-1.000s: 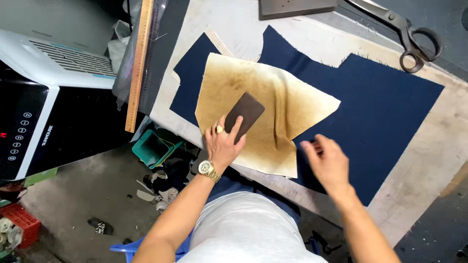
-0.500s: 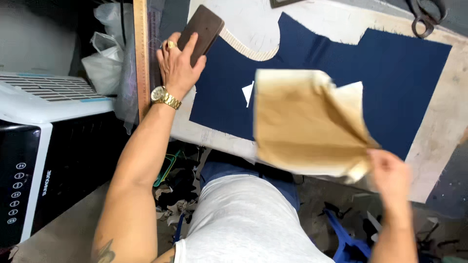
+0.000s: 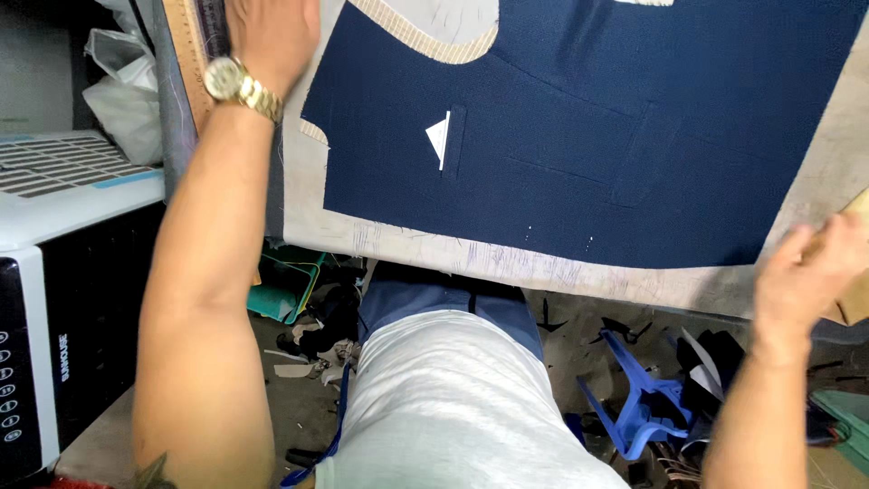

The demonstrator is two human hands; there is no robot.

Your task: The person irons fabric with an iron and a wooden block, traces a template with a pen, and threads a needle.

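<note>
My left hand [image 3: 272,41] now rests far left by the wooden ruler [image 3: 188,54], grip hidden, while my right hand [image 3: 810,272] has pulled the brown paper pattern [image 3: 855,299] off right, baring the navy cloth [image 3: 579,127].

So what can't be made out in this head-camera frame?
- Left hand: fingers cut off by the top edge; anything held is unseen.
- Right hand: grips brown paper, mostly cut off by the right edge.
- Navy fabric piece: its top runs past the frame.
</note>
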